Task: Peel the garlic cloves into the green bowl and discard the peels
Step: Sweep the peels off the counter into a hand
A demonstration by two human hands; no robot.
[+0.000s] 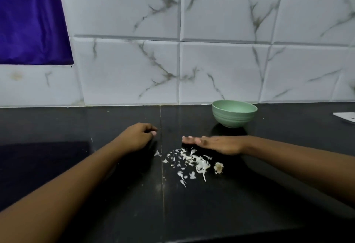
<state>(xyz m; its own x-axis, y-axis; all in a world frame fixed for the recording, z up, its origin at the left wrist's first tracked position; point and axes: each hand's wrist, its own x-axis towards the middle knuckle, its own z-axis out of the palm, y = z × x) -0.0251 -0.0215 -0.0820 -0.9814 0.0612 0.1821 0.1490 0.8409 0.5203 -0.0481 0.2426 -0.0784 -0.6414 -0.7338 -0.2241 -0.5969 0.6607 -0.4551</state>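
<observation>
Likely cleanup stage: right hand [211,144] flat, fingers straight, just behind the peels [188,161], placed as a sweeping edge. Left hand [140,137] curled beside the pile; can't tell if it holds anything. Peels are thin, papery flakes on the glossy black table [249,194]. Green bowl [234,113], ridged and matte, stands behind, apart.

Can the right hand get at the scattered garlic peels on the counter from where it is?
Probably yes. The right hand is open, fingers straight, just beyond the garlic peels, and nothing on the black counter stands between them.
</observation>
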